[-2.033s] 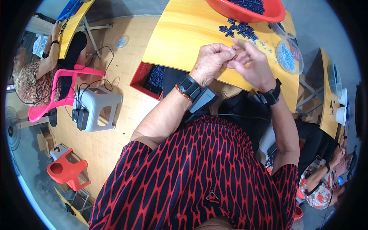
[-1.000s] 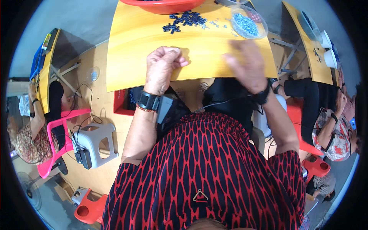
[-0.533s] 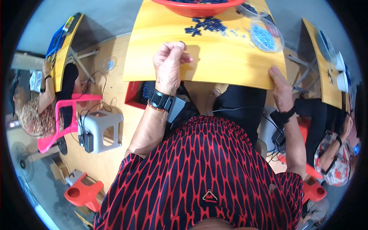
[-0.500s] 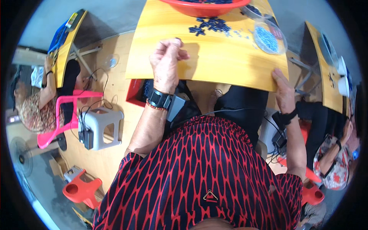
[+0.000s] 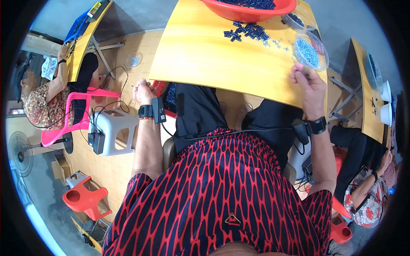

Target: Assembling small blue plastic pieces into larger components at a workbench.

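My left hand (image 5: 144, 92) is off the table's left corner with its fingers curled; what they hold, if anything, does not show. Just right of it, below the table edge, is a red box (image 5: 159, 87) with small dark parts (image 5: 170, 94) inside. My right hand (image 5: 309, 82) is over the table's right side with thumb and fingers pinched together; anything between them is too small to name. Right above it stands a round clear dish (image 5: 323, 65) of tiny light-blue pieces (image 5: 306, 52). Short dark cylindrical pieces (image 5: 252, 31) lie in a loose pile on the yellow table (image 5: 213, 59).
A red basin (image 5: 256, 16) of dark pieces stands at the far edge. Tiny pale pieces (image 5: 277, 43) lie beside the pile. A black cable (image 5: 239, 133) crosses my lap between my wrists. A grey stool (image 5: 113, 134) and pink chair (image 5: 81, 113) stand left. Co-workers sit on both sides.
My left hand has moved from above the table to beyond its left corner, near the red box. My right hand has risen from the table's near edge toward the clear dish, its fingers now pinched.
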Motion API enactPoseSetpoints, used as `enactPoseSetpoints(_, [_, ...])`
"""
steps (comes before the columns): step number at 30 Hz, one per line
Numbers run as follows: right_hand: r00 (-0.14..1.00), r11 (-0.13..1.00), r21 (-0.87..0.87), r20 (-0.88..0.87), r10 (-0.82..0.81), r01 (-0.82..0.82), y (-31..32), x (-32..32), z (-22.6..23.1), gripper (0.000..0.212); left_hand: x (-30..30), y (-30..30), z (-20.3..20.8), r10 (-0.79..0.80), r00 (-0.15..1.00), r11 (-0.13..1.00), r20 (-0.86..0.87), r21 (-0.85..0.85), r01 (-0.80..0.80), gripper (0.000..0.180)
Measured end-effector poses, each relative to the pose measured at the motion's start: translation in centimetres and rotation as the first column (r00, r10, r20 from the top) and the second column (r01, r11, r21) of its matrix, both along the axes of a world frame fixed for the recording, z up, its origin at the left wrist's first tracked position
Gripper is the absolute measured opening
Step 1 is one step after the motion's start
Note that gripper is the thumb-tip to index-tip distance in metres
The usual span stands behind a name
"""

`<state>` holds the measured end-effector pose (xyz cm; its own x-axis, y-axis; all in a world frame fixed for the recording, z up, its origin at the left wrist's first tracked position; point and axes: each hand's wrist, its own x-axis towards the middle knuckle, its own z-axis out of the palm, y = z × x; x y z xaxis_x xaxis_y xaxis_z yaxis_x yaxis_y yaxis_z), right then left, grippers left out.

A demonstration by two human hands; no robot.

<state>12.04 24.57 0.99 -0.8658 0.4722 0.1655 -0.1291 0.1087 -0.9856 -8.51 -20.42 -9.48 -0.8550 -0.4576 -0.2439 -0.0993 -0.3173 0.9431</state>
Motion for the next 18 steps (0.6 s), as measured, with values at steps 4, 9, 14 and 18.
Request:
enactPoseSetpoints(4, [0.996,0.983,-0.163,0.011,0.083,-0.080,-2.5,-2.2,0.2,0.028,0.2,-0.2,-2.9,-0.004,0.947,0.996,0.320,0.089,-0.026,0.010])
enactPoseSetpoints(9, [0.985,0.973,-0.158,-0.074,0.156,-0.166,-3.4,-3.1,-0.2,0.033,1.4,1.9,-2.8,-0.178,0.871,0.981,0.457,0.153,0.121,0.016])
enactPoseSetpoints(14, [0.987,0.978,-0.142,-0.066,0.148,-0.156,-3.8,-3.6,0.1,0.034,-0.9,-3.1,-3.7,-0.090,0.956,0.995,0.278,-0.011,0.097,0.023])
enactPoseSetpoints(18, [0.988,0.980,-0.130,-0.042,0.146,-0.150,-3.6,-3.8,-0.2,0.031,-0.1,0.2,3.6,0.236,0.953,0.854,-0.191,-0.427,-0.297,0.034])
